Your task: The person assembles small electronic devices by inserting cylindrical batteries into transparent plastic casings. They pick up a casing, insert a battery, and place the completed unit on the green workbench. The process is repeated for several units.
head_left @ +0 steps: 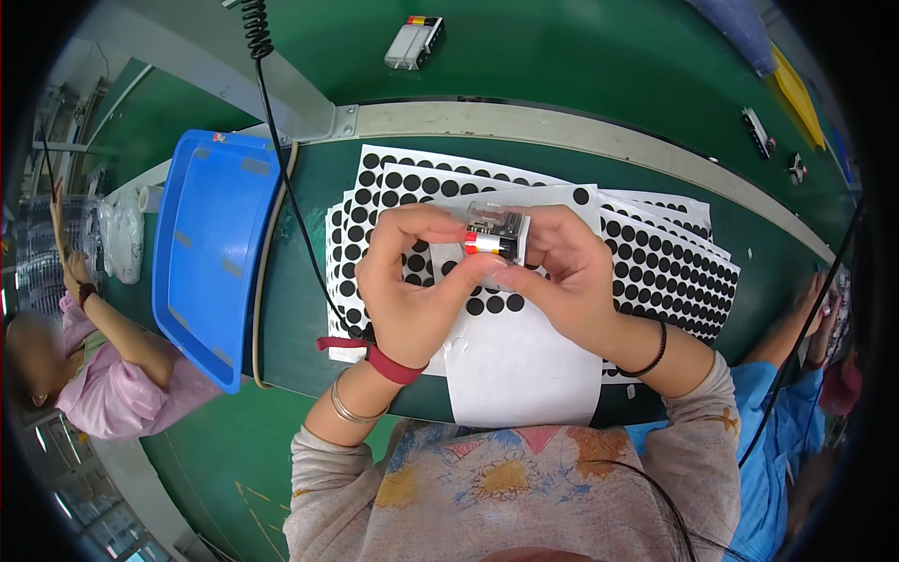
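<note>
Above the worktable, I hold a small clear plastic case (493, 231) between both hands. A black part and a red, yellow and white band show on it. My left hand (407, 272) grips its left side with thumb and forefinger. Closed on its right side is my right hand (567, 267), the two thumbs nearly meeting at its lower edge. Beneath the hands lie stacked white sheets of round black stickers (670, 272). One mostly bare white sheet (524, 370) hangs toward me over the table's near edge.
An empty blue tray (208, 262) is at the left. A similar clear case (414, 43) lies beyond the pale ledge (524, 122), with small parts (758, 131) at far right. A black cord (286, 178) runs down to my left wrist. Co-workers sit on both sides.
</note>
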Available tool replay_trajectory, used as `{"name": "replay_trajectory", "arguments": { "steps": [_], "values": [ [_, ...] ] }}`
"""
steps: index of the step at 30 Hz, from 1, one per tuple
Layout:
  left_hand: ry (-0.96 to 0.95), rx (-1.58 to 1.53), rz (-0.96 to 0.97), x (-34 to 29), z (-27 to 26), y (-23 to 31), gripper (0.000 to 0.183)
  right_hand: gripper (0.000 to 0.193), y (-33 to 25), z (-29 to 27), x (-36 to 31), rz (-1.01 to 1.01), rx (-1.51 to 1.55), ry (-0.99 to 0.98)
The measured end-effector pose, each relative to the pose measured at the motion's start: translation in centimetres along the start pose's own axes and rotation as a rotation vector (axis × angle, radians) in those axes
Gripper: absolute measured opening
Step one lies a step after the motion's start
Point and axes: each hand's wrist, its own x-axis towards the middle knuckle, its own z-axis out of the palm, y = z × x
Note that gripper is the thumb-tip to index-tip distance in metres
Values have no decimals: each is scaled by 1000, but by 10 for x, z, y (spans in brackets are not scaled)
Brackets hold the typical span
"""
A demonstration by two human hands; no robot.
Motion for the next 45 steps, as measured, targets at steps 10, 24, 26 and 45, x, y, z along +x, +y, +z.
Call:
{"name": "replay_trajectory", "arguments": {
  "steps": [10,24,26,45],
  "values": [
    [33,35,79,0,4,-8,31,40,-2,-1,2,-174,-161,-8],
    [-72,-152,80,-3,11,-6,33,33,-5,-8,-1,-27,-47,37],
    [-155,-251,-28,-5,13,-4,36,31,-5,-11,-1,-34,-99,15],
    [-498,-490,-257,12,-14,-7,41,28,-6,-18,5,108,121,-181]
  ]
}}
